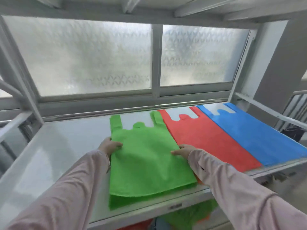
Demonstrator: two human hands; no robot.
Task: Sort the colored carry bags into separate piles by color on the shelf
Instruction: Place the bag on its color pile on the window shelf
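From the head camera, the left hand [110, 146] and the right hand [182, 151] each hold a side edge of the green bag [146, 156], thumb on top, the grip pinching the fabric. The bag lies flat on the white shelf [58, 156] over another green layer. Just to its right lie the red bags [207, 141], then the blue bags [259, 133], edges touching. The right sleeve [232, 183] crosses the red pile's near corner. A frosted window [93, 60] stands behind; more bags [191, 214] show underneath.
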